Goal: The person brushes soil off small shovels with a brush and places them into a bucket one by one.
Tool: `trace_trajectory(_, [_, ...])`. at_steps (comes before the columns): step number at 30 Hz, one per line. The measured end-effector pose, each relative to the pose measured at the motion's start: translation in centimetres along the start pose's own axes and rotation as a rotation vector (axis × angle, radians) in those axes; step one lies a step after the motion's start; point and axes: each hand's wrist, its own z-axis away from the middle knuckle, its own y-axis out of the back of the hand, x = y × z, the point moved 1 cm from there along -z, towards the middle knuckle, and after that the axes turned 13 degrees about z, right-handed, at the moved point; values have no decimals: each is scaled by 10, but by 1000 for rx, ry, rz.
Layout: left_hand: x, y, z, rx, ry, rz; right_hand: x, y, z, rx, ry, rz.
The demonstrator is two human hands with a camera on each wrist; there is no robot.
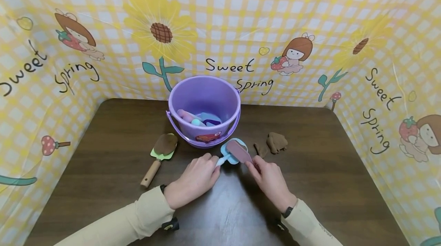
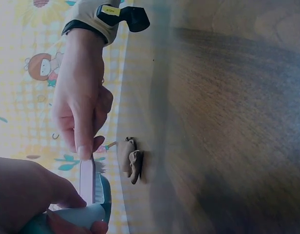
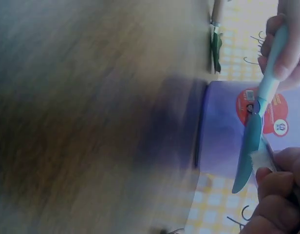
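Note:
My left hand (image 1: 193, 180) grips the handle of a light blue shovel (image 1: 224, 158), held above the table in front of the bucket. A pink-backed flat brush (image 1: 240, 152) is pinched in my right hand (image 1: 275, 184), lying across the shovel's head. In the left wrist view the brush bristles (image 2: 100, 167) show beside the shovel head (image 2: 105, 195). From the right wrist, pale bristles (image 3: 262, 160) are close against the teal blade (image 3: 249, 148); whether they touch is unclear.
Behind the hands stands a purple bucket (image 1: 204, 96) holding several pastel items. To the left lies a wooden-handled green trowel (image 1: 151, 173) with a brown lump (image 1: 165, 144) on it. Brown clay-like pieces (image 1: 276, 142) lie to the right. Patterned cloth (image 1: 224, 16) encloses the table.

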Motion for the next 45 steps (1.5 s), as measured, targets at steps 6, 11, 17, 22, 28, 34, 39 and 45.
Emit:
trace_trajectory(6, [0,-3,-1,7,8,-9,-5,-2,4,98,61,126])
trace_trajectory(11, [0,-3,-3,20,5,-3,-5,0,4,119,24,46])
trace_trajectory(17, [2,-3,0,0,19,9,0,3,3,144,3,41])
trace_trajectory(22, [1,-3,0,12,5,46,5,0,4,129,-13,35])
trace_trajectory(28, [0,-3,-4,48,-34,43,3,-2,-1,105,-31,30])
trace_trajectory(34, [1,-4,-6,-1,9,60,8,-1,-5,7,-146,-15])
trace_trajectory(39, [0,-6,-5,-4,25,48,11,0,-4,-5,-103,-53])
trace_trajectory(45, [-2,-7,-4,31,-4,25,8,3,-3,13,105,25])
